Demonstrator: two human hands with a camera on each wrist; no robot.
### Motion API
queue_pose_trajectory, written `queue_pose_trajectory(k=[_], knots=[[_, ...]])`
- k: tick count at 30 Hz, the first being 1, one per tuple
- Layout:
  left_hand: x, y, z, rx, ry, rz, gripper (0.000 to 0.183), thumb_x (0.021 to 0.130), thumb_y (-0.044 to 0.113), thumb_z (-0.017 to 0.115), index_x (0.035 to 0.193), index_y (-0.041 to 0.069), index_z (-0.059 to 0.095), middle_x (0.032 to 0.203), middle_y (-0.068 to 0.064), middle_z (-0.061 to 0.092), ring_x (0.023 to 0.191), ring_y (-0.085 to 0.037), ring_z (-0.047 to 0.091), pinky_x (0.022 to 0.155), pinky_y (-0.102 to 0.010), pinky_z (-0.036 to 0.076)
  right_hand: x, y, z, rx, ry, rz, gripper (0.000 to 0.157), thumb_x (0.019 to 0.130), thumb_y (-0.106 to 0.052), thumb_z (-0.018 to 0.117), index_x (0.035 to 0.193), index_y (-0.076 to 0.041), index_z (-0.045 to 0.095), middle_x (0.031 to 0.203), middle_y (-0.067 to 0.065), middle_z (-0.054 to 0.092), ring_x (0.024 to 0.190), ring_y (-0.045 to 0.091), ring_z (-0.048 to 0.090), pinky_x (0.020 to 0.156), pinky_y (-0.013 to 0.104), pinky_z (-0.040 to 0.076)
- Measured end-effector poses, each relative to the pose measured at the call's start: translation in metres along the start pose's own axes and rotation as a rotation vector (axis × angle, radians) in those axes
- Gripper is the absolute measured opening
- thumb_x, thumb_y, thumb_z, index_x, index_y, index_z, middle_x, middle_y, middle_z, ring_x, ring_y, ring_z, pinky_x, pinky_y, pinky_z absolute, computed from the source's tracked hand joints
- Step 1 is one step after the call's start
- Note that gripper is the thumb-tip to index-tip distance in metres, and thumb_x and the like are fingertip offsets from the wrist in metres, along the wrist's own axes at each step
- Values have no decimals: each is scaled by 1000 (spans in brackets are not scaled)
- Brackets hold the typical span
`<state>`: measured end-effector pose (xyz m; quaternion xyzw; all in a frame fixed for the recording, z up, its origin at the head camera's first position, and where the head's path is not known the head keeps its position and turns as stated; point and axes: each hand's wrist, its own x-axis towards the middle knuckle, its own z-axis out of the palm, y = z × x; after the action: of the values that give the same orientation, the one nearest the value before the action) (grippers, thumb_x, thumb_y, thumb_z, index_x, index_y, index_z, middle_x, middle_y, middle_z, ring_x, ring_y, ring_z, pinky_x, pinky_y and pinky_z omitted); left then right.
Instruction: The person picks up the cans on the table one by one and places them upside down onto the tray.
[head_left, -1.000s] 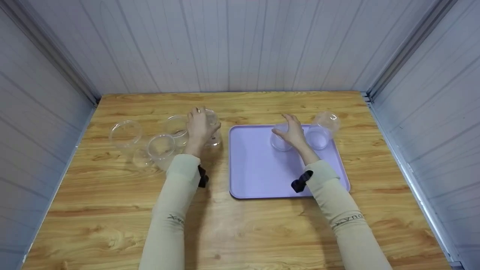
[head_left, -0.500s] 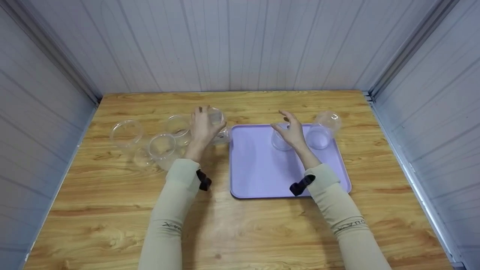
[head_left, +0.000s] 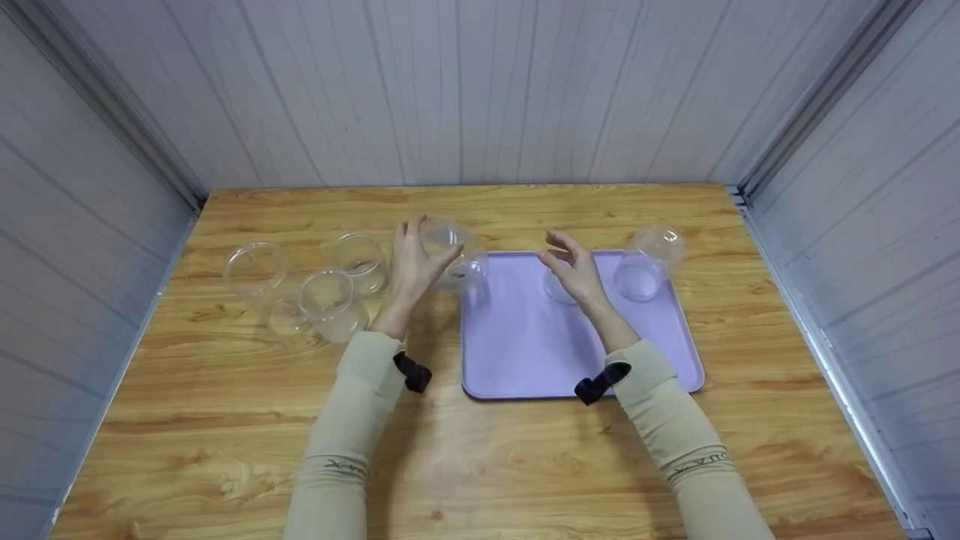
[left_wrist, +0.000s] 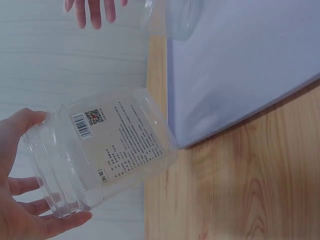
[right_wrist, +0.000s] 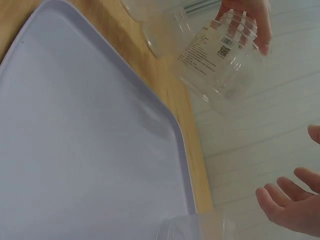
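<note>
Transfer seems in hand: the left grip [head_left: 416, 271] holds a labelled jar [left_wrist: 112, 142] tilted at the far-left corner of the tray [head_left: 517, 341]; the right grip [head_left: 579, 279], relaxed, is empty. Lowering it calls for levelling the jar.

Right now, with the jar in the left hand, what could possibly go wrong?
The left hand grips the clear jar only at its ridged end, so it could slip if the fingers loosen. The jar is near the raised edge of the purple tray and may catch there if carried too low. The right hand, open, is close to a clear container on the tray and might knock it.
</note>
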<state>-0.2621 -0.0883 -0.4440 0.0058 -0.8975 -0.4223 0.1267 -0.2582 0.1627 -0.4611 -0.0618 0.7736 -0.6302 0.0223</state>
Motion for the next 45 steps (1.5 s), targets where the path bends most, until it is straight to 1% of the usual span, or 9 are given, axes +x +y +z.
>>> queue_pose_trajectory(k=[7, 14, 20, 27, 33, 36, 37, 40, 45], knots=[[-7, 0, 6, -67, 21, 24, 75, 71, 38, 73, 128, 0, 43, 123, -17, 44, 115, -29, 42, 98, -37, 33, -3, 2, 5, 58, -4, 51, 52, 88, -21, 58, 133, 0, 40, 128, 17, 44, 113, 28, 46, 91, 46, 41], [-14, -3, 10, -187, 27, 7, 75, 72, 38, 73, 130, 2, 42, 123, -17, 45, 108, -29, 43, 91, -37, 38, -5, 5, 8, 96, -20, 102, 53, 90, -24, 55, 134, 0, 37, 131, 17, 42, 116, 29, 45, 90, 41, 43], [-19, -3, 14, -278, 68, 48, 74, 72, 37, 74, 128, -1, 43, 119, -19, 47, 102, -28, 46, 88, -38, 40, -6, 4, 8, 164, -64, 109, 55, 92, -27, 51, 135, 2, 33, 134, 20, 38, 118, 34, 41, 90, 40, 43], [-25, -5, 20, -328, 90, 83, 70, 72, 34, 74, 126, -1, 45, 115, -16, 49, 98, -27, 48, 81, -37, 44, -7, 1, 12, 270, -85, 182, 59, 92, -29, 51, 137, 1, 30, 135, 19, 36, 120, 37, 37, 93, 42, 40], [-30, -6, 25, -381, 83, 110, 67, 73, 31, 74, 126, 2, 46, 115, -16, 49, 100, -26, 49, 82, -35, 44, -7, 2, 15, 407, -124, 246, 60, 94, -27, 47, 140, 1, 22, 138, 22, 31, 120, 39, 35, 98, 51, 31], [-32, -7, 27, -427, 70, 131, 66, 74, 31, 72, 127, 3, 45, 115, -14, 49, 101, -28, 49, 78, -34, 47, -7, 2, 15, 441, -134, 277, 61, 95, -27, 44, 141, 3, 18, 139, 23, 28, 122, 41, 33, 97, 50, 32], [-35, -3, 24, -452, 59, 128, 65, 75, 29, 72, 127, 2, 44, 116, -15, 48, 101, -30, 49, 77, -35, 48, -7, 3, 16, 456, -136, 285, 61, 95, -27, 44, 141, 3, 18, 139, 24, 26, 122, 42, 32, 97, 50, 32], [-37, -3, 26, -513, 55, 144, 63, 76, 28, 71, 127, 3, 45, 115, -15, 48, 102, -33, 49, 72, -35, 50, -8, 4, 16, 529, -152, 307, 65, 94, -29, 45, 141, 3, 14, 140, 26, 22, 123, 44, 30, 97, 52, 31], [-38, -7, 31, -573, 48, 139, 60, 77, 24, 71, 127, 5, 46, 116, -12, 48, 102, -28, 51, 72, -36, 50, -11, 5, 16, 647, -202, 338, 94, 81, -42, 63, 142, 2, 6, 141, 27, 21, 124, 45, 28, 98, 54, 29]])
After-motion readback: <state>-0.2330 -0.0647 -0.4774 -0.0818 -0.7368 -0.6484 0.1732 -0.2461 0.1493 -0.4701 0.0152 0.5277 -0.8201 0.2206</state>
